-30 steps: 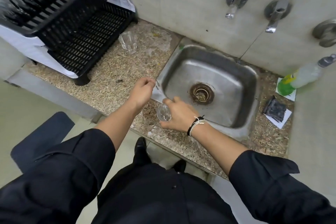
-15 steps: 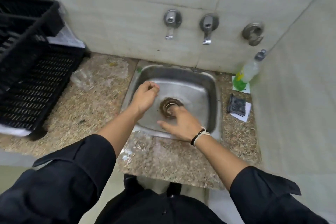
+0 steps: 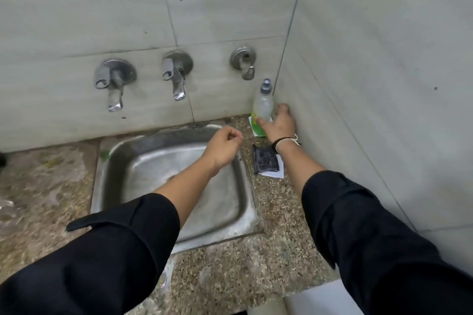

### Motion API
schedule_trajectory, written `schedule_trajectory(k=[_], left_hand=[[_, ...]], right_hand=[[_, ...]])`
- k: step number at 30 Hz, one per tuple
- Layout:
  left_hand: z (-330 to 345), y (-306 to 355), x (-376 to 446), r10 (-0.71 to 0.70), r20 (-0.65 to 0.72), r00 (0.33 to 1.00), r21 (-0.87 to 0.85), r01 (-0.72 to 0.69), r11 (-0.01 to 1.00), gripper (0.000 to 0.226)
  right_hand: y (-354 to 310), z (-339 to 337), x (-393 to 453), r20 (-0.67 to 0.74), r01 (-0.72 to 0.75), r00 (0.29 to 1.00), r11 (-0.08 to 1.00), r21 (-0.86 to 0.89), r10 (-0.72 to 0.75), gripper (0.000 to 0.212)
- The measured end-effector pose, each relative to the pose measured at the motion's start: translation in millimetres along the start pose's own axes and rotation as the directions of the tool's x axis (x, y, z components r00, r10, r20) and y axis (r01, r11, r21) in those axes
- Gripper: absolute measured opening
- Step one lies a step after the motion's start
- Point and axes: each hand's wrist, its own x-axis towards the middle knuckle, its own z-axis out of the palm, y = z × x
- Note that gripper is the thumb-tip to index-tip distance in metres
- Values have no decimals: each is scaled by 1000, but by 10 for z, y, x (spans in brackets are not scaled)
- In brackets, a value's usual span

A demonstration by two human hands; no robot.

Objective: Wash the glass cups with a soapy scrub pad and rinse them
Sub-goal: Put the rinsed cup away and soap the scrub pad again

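We see the right hand (image 3: 280, 123) stretched into the back right corner of the speckled worktop (image 3: 230, 273), its fingers spread and curving around the lower part of the soap bottle (image 3: 262, 107) — the thumb lies against the bottle's green base, the other fingers reach past its right side toward the wall, and we cannot tell whether they have closed on it. The bottle stands upright on a scrap of white paper, right in the corner of the tiled walls. A dark cord with a pale knot circles the right wrist.

The left hand (image 3: 225, 147) hangs over the back right part of the steel sink (image 3: 107, 161), fingers loosely curled, gripping nothing.

The dark scrub pad (image 3: 265, 162) lies flat on its own piece of white paper (image 3: 277, 174), just beside the sink's right rim and under the right wrist, untouched. No glass cup shows clearly — only a faint glassy blur at the far left edge of the worktop, too smeared to name.

Three metal taps (image 3: 175, 77) stick out of the back wall above the sink. Both forearms emerge from black sleeves (image 3: 371, 238).
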Motion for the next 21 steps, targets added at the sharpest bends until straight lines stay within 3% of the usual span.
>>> schedule_trajectory(k=[6, 10, 15, 19, 21], left_hand=[[47, -112, 94, -9, 4, 1000, 124, 8, 992, 11], [256, -192, 175, -86, 33, 996, 346, 69, 936, 28], [674, -334, 346, -193, -1, 981, 446, 173, 878, 44], [806, -454, 432, -210, -66, 975, 428, 218, 877, 36], [801, -490, 474, -240, -65, 969, 271, 249, 930, 30]], right_hand=[[-62, 142, 147, -33, 12, 999, 1000, 21, -11, 49], [4, 190, 120, -32, -34, 999, 999, 12, 35, 61], [117, 173, 44, -108, -68, 992, 997, 35, 72, 59], [164, 100, -153, -167, -25, 985, 994, 109, 43, 44], [129, 65, -251, -186, 18, 983, 990, 140, 8, 37]])
